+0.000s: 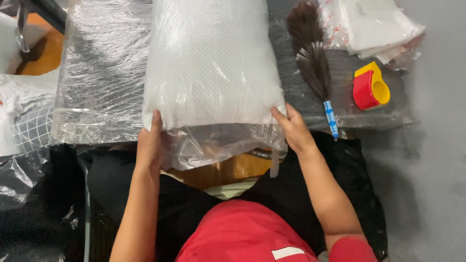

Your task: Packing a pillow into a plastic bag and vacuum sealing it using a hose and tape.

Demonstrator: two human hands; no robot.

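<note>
While both hands, left hand (149, 145) and right hand (293, 131), clasp the bagged white pillow (211, 68), a feather duster (313, 63) lies beside it.

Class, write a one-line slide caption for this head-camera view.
Both hands, left hand and right hand, grip the open end of a clear plastic bag around a white pillow.
</note>
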